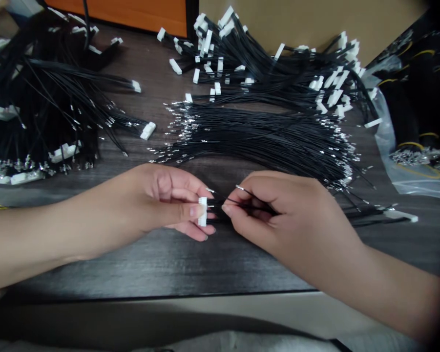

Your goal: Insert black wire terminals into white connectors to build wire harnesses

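Observation:
My left hand (164,200) pinches a small white plastic connector housing (202,211) upright between thumb and fingers. Black wires run from that housing toward my right hand (278,210), which is shut on a thin bundle of black wires (251,204). A crimped metal terminal (238,187) sticks out at the end of one wire, just above my right fingers and a short way from the housing. A large bundle of loose black wires with bare metal terminals (260,139) lies on the table beyond both hands.
Heaps of black wire harnesses with white connectors lie at the far left (40,107) and back right (271,68) of the dark wood-grain table (161,264). A clear plastic bag (391,142) of black and yellow wires sits at the right. A cardboard sheet (296,19) stands behind.

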Available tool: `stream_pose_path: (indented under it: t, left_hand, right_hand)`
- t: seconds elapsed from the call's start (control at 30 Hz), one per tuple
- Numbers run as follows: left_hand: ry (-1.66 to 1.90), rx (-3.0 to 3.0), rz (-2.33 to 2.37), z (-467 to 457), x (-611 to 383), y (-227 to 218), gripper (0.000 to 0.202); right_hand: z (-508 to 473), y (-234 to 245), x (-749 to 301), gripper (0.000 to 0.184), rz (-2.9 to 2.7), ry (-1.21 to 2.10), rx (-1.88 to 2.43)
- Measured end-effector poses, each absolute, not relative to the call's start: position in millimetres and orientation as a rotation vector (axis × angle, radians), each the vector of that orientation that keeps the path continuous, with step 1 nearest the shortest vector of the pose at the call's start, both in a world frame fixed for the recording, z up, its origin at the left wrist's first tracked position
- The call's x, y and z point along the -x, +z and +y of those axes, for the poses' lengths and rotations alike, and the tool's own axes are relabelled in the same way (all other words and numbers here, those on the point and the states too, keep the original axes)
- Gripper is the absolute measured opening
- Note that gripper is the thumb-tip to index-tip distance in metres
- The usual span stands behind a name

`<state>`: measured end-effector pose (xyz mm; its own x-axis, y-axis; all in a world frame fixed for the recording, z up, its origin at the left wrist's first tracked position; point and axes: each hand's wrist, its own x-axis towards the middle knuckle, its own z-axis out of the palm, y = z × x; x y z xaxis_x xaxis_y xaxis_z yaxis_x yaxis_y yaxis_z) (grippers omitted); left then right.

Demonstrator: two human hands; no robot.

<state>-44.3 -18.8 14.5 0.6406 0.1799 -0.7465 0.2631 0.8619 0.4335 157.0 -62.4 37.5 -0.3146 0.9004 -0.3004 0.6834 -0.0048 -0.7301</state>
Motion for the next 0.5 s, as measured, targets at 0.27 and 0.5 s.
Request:
stream_pose_path:
  t: [0.27, 0.5]
  left_hand:
    - [-0.047, -0.556, 0.884, -17.7, 43.2, 15.6, 0.006]
    - [-0.042, -0.544, 0.896, -19.3, 42.3, 15.1, 0.006]
  right_hand:
    - [-69.0, 34.4, -155.3, 0.007, -2.040, 1.125, 1.567]
    - [-67.6, 36.2, -155.1, 0.009, -2.061, 1.083, 1.566]
